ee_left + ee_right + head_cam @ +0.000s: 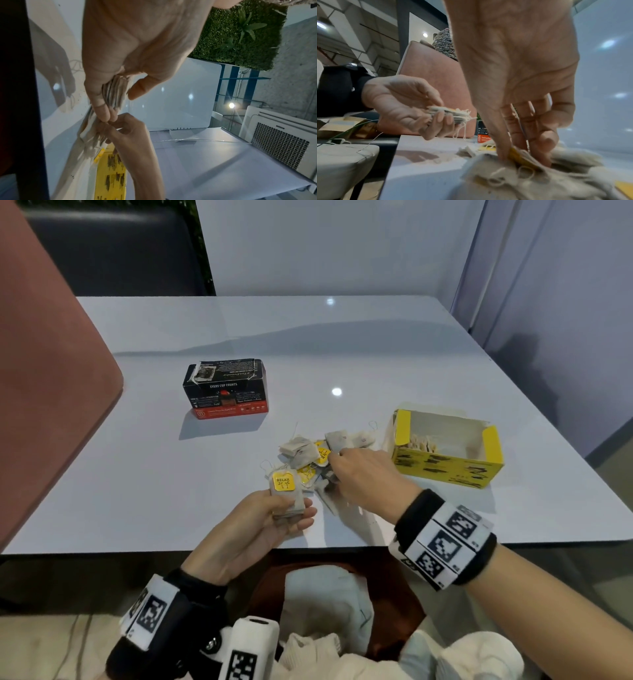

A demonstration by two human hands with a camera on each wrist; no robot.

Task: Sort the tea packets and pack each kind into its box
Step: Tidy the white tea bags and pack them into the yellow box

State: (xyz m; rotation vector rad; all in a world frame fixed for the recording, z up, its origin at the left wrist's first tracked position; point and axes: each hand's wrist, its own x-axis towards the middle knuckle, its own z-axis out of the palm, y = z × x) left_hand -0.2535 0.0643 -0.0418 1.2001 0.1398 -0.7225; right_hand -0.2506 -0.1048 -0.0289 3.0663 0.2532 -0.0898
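Tea packets [310, 455]: loose pile; right hand [364, 474] pinches one for sorting; left hand [260, 529] grips gathered stack [287, 498], bound for yellow box [445, 470].

Cardboard tea boxes: two. One black box with a red base band [226, 387], closed; one yellow box with black print [447, 465], open at the top.
Hands: two. The left hand [250, 534] and the right hand [368, 474].
Stacks of held tea bags: one, a bundle of pale paper bags topped by a yellow "RELAX" tag [286, 493]; the number of bags in it cannot be told.
Loose pale paper tea bags heaped on the white table [376, 354]: one pile [305, 453]; exact count unclear.
Yellow tags visible in the pile: at least three.
Tea bags inside the yellow box: a row, uncountable.
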